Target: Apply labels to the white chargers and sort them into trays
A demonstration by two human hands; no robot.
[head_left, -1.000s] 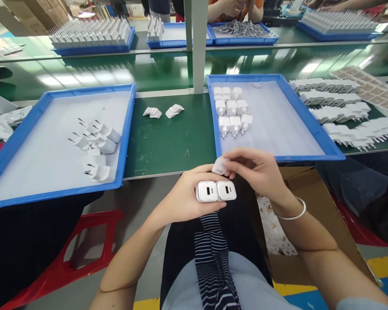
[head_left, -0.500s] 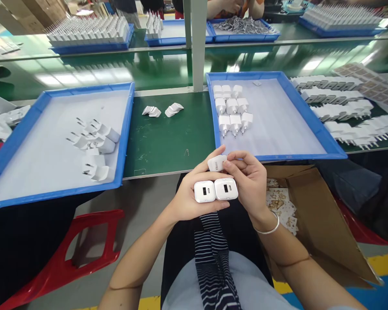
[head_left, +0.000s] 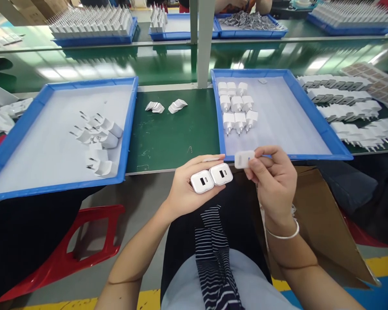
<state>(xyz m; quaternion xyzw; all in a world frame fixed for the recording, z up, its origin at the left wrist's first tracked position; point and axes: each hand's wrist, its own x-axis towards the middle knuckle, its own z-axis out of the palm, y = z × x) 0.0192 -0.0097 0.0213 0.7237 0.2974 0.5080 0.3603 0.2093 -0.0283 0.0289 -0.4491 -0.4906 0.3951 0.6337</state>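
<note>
Two white chargers sit side by side in my left hand, their port faces turned up toward me; the left charger touches the right charger. A thin white piece shows between the upper fingers of that hand. My right hand pinches a small flat white cover between thumb and fingers, just right of the chargers and apart from them. Beyond it, several white plugs stand in rows in the right blue tray. More white plugs lie in the left blue tray.
Two small stacks of white pieces lie on the green table between the trays. Rows of white adapters are at the right. An open cardboard box is below the table; a red stool stands at left. A post rises behind.
My right hand has moved right, away from my left hand, carrying the white cover. The two chargers in my left hand have tilted, the right one now higher.
</note>
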